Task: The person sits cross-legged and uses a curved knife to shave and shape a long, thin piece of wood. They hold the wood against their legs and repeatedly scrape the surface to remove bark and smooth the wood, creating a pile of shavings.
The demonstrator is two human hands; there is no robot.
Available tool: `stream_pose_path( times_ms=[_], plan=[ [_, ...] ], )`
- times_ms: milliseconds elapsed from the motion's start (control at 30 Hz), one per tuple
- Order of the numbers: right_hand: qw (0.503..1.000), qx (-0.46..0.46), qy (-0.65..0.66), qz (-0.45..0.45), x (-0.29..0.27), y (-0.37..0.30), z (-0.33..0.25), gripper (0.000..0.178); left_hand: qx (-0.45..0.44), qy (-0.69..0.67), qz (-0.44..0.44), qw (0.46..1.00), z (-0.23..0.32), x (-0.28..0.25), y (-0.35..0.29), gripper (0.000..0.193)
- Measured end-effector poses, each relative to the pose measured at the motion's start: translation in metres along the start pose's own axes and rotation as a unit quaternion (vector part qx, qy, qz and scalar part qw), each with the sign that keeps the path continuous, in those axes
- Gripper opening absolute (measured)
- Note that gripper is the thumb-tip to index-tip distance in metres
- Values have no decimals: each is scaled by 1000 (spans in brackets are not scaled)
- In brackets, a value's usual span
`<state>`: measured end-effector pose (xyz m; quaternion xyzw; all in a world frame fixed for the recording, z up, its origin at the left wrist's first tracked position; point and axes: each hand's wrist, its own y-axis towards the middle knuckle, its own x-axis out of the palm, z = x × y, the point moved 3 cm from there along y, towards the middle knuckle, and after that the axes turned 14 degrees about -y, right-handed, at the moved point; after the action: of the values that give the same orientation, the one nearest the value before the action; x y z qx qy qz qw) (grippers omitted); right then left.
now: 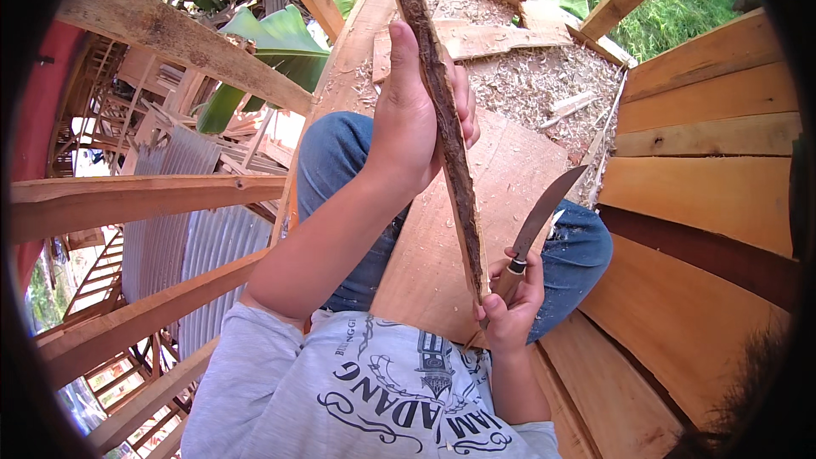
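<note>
A long, narrow strip of wood (452,138) with dark rough bark runs from the top of the view down toward my chest. My left hand (410,119) is wrapped round its upper part, thumb along one side and fingers behind. Lower down, my right hand (513,304) grips a knife (544,214) by its wooden handle. The broad curved blade points up and to the right, apart from the strip. My right thumb rests at the strip's lower end, which shows pale wood along its edge.
Beneath the strip a wide plank (501,161) lies between my bent knees. Wood shavings (527,89) and a short board (501,39) cover the far floor. Plank walling (697,187) stands on the right. On the left, a beam railing (153,195) borders corrugated metal sheets (212,255) below.
</note>
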<state>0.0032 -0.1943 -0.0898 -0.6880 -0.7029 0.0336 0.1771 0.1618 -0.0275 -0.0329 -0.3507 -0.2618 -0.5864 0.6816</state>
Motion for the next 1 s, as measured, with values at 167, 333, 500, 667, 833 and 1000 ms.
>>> stream_pose_path(
  times_ms=[167, 333, 500, 667, 833, 1000],
  plan=[
    [998, -40, -32, 35, -12, -1, -7, 70, 46, -32, 44, 997, 2, -7, -3, 63],
    [991, -58, -63, 105, -14, 5, -6, 61, 37, -42, 59, 997, -4, -13, -8, 68],
    [995, -44, -22, 90, -12, 1, -12, 50, -15, 5, 42, 999, -6, -13, -25, 63],
    [992, -64, -62, 95, -21, 1, -4, 48, -41, 10, 39, 998, -2, -28, -33, 63],
    [986, -74, -65, 132, -20, 6, -10, 47, -55, -2, 47, 997, 1, -38, -41, 59],
    [982, -83, -33, 165, -28, 11, -13, 44, -45, 55, 16, 997, 9, -41, -50, 66]
  ],
)
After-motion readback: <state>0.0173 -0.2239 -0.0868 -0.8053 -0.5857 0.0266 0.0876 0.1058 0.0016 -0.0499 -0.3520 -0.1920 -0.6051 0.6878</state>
